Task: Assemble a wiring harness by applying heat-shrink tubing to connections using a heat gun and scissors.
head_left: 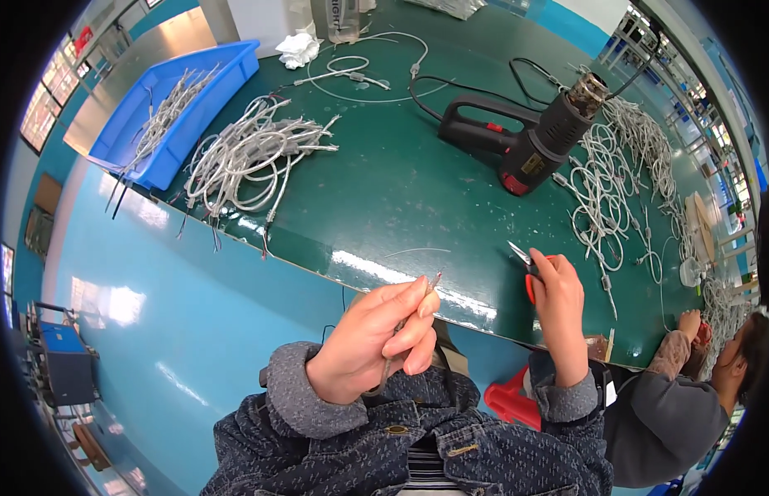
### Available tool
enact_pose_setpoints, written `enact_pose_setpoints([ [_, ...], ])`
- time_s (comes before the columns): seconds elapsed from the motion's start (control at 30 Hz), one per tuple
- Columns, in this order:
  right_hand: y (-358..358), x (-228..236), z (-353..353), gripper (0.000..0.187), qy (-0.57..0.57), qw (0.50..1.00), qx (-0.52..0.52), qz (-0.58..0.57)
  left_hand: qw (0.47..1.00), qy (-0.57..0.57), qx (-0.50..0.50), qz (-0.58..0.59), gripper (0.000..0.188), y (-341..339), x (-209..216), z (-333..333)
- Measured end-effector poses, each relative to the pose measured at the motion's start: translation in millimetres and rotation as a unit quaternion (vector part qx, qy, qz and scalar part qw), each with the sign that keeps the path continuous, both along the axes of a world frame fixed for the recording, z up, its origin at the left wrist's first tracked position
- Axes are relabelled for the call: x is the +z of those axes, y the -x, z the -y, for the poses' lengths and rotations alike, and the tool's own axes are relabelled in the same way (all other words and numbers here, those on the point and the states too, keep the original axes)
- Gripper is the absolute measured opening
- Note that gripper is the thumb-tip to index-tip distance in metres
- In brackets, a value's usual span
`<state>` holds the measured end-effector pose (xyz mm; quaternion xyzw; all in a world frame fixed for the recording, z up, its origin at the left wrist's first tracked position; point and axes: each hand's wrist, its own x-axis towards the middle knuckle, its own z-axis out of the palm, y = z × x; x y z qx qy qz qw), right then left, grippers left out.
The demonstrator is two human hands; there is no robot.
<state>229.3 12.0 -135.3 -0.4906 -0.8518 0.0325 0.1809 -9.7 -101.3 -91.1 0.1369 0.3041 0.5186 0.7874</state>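
My left hand [376, 339] is closed, pinching a thin cable [435, 283] whose stripped-looking tip points up past the fingertips. The rest of that cable runs down through the palm toward my lap. In my right hand [559, 302] is a pair of scissors [524, 261] with red handles, its metal blades pointing up and left over the table's front part. The scissors and the cable tip are apart. A loose thin strand [419, 250] lies on the green table [376, 194] just beyond my left hand.
A black heat gun [529, 140] stands at the back right, nozzle up. Bundled pale cables lie left [256, 153] and right [603, 186]. A blue tray [182, 136] with more cables sits at the left edge. At the far right, a co-worker [678, 405] is seated close by.
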Motion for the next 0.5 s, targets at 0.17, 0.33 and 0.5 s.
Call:
enact_pose_setpoints([
  [0.17,-12,-8,-11,0.035,-0.004,0.999,-0.035,0.033,0.999,-0.005,-0.008,0.047,0.033,1,0,-1],
  [0.33,-14,-11,-18,0.035,-0.013,0.998,-0.038,0.046,0.999,0.012,0.022,0.043,0.033,-1,2,-1],
  [0.5,-14,-14,-20,0.035,-0.011,0.998,-0.039,0.042,0.999,0.019,0.022,0.024,0.033,0,5,-2],
])
